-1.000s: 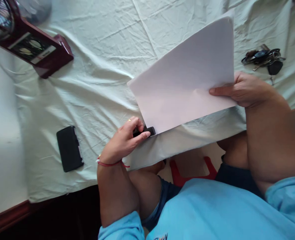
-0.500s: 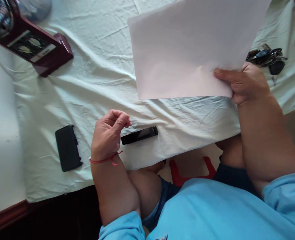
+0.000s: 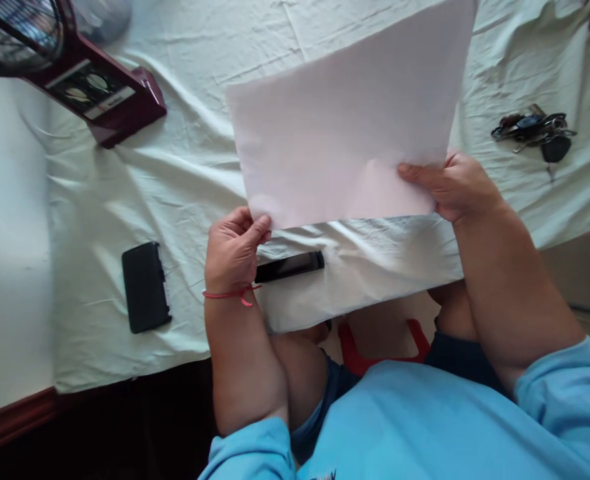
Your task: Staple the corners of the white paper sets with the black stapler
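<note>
Paper sheet (image 3: 345, 120) pinched at its lower corners by left hand (image 3: 232, 250) and right hand (image 3: 457, 187) fingers.

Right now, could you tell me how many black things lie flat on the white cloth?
2: a stapler beside the left hand, and a case further left. The paper may hide others.

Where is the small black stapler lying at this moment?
In the head view the stapler lies on the white cloth near the table's front edge, just right of the left hand and below the sheet of paper held in both hands.
</note>
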Available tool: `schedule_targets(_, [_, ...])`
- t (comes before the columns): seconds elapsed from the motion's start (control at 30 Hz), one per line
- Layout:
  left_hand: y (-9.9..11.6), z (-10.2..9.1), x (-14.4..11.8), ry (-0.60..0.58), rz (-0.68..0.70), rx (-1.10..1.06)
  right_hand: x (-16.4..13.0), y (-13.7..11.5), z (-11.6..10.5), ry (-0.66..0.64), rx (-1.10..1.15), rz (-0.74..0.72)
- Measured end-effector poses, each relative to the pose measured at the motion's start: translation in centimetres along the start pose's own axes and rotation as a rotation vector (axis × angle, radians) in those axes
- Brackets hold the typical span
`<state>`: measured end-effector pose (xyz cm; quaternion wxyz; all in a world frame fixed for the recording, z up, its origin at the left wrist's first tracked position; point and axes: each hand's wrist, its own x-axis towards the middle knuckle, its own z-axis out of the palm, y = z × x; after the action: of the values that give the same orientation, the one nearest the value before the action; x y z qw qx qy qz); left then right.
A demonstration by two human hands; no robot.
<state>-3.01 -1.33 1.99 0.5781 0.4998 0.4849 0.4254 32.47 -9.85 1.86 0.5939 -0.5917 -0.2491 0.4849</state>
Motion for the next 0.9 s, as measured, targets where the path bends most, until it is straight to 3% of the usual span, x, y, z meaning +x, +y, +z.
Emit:
schedule_targets(0.17, [-0.3, -0.1, -0.1, 0.019, -0.04, 0.103, 0.0, -0.2, 0.5, 0.08, -0.041, 0.018])
schedule_targets(0.3, [-0.4, -0.2, -0.1, 0.067, -0.018, 0.064, 0.2, -0.4, 0.8, 0.122, 0.003, 0.01])
schedule_targets(0.9, [-1.1, -0.6, 0.1, 0.117, -0.025, -0.123, 0.4, -0.1, 0.5, 0.096, 0.042, -0.025])
